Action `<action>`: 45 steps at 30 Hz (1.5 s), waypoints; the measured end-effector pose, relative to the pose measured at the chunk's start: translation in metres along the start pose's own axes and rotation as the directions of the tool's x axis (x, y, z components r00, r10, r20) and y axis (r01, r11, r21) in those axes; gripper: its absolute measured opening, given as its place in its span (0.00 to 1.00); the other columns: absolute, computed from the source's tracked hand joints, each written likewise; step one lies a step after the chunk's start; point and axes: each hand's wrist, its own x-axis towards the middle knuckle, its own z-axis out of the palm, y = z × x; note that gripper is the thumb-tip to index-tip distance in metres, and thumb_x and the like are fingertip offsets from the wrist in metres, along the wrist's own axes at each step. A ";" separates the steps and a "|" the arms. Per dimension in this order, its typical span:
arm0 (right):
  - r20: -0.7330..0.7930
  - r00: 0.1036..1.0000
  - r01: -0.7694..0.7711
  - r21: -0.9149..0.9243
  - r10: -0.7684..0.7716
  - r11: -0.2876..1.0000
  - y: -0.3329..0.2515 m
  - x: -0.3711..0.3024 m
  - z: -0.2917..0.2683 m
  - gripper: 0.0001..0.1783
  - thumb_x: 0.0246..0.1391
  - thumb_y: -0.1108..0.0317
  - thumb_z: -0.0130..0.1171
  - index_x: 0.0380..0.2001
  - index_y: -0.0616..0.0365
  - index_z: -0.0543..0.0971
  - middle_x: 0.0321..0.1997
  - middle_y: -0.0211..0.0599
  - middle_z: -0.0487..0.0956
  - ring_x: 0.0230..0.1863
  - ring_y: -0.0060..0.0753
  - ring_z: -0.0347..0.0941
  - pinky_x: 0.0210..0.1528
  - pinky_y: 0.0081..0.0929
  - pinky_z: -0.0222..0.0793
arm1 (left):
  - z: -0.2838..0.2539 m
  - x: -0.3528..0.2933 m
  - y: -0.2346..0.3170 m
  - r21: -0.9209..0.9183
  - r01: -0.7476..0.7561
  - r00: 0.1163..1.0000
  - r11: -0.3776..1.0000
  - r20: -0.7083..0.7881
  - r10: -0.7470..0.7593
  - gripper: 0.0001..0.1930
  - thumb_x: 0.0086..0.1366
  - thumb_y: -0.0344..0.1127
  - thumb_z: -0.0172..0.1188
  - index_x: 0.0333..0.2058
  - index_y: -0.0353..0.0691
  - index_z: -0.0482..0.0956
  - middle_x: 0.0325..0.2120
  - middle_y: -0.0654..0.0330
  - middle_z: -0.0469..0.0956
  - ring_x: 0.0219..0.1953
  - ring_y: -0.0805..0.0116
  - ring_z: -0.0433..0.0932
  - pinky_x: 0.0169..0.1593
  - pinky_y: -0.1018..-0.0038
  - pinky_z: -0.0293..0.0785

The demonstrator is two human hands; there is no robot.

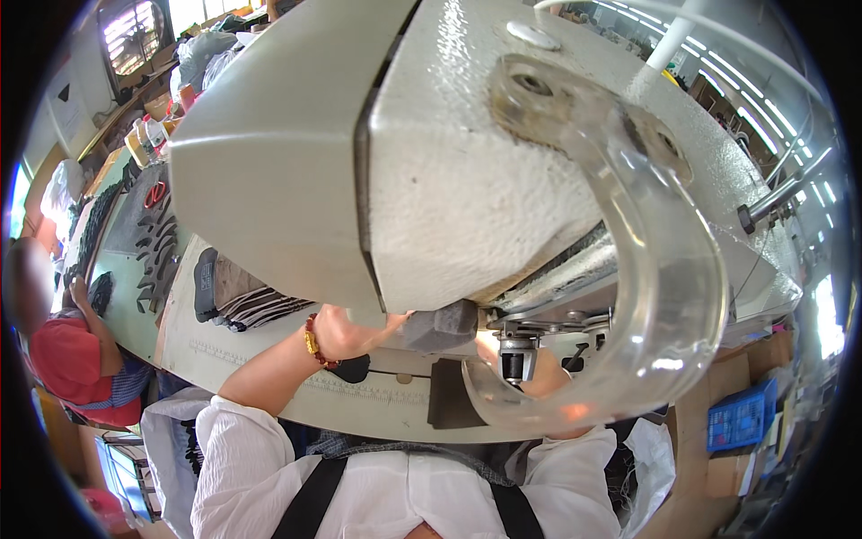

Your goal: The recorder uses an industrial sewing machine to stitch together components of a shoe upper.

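Note:
A big white sewing machine head fills the middle of the view and covers part of my hands. My left hand, with a beaded bracelet at its wrist, comes in from the left. Its visible fingers are closed at the edge of a dark grey cloth piece; the rest are behind the machine. To the right, beyond the metal presser foot, my right hand shows partly through a clear curved guard. The fingers of that hand are mostly hidden, near the cloth's right end.
Folded grey and striped cloth pieces lie on the table at left. A dark flat piece sits at its front edge. Farther left, a person in red works at a green table with red-handled scissors. A blue crate stands right.

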 end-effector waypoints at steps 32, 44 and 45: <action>0.707 0.701 -0.689 0.637 0.096 0.347 -0.079 -0.050 -0.063 0.49 0.37 0.57 0.83 0.63 0.64 0.74 0.66 0.48 0.72 0.65 0.51 0.69 0.70 0.47 0.61 | -0.158 0.005 -0.022 -0.554 0.824 0.309 0.118 0.265 -0.914 0.10 0.68 0.27 0.69 0.45 0.27 0.86 0.35 0.64 0.87 0.33 0.81 0.82 0.39 0.78 0.82; 0.735 0.670 -0.721 0.611 0.105 0.326 -0.080 -0.047 -0.062 0.50 0.36 0.58 0.83 0.63 0.65 0.74 0.59 0.45 0.74 0.59 0.50 0.71 0.66 0.46 0.64 | -0.231 -0.073 -0.054 0.311 0.167 0.977 0.936 0.075 -0.199 0.24 0.48 0.17 0.67 0.47 0.35 0.88 0.49 0.52 0.86 0.54 0.50 0.84 0.60 0.60 0.81; 0.726 0.679 -0.714 0.619 0.109 0.327 -0.080 -0.046 -0.062 0.50 0.36 0.58 0.83 0.63 0.65 0.74 0.58 0.45 0.74 0.59 0.50 0.71 0.66 0.46 0.64 | -0.228 -0.084 -0.054 0.266 0.198 0.968 0.943 0.098 -0.231 0.23 0.47 0.17 0.68 0.46 0.35 0.88 0.49 0.52 0.87 0.55 0.50 0.84 0.59 0.60 0.81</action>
